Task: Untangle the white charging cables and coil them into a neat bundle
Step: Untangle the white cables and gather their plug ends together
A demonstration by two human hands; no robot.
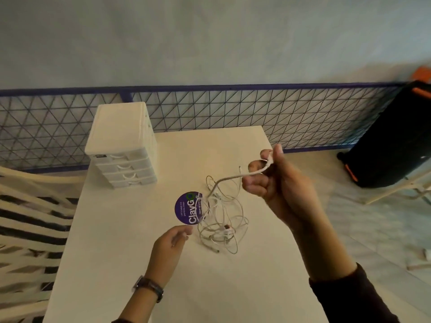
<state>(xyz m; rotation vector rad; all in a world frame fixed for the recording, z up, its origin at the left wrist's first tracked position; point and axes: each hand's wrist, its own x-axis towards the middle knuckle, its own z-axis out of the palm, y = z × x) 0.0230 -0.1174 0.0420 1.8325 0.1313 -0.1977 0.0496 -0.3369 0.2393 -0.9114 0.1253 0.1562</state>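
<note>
The right hand [279,187] pinches one white cable [227,178] raised above the tangled charging cables [220,226] at the middle of the table [140,264], likely to tease it free, while the left hand [171,243] hovers loosely curled beside them, probably to steady them, though I cannot tell whether it holds a strand.

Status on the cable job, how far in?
Early. Done: nothing is coiled yet; the tangle lies loose on the table. In hand: the right hand grips one strand, raised above the tangle. The left hand sits at the tangle's left edge by the sticker; whether it holds anything is unclear. Left: free each cable, then coil the bundle.
</note>
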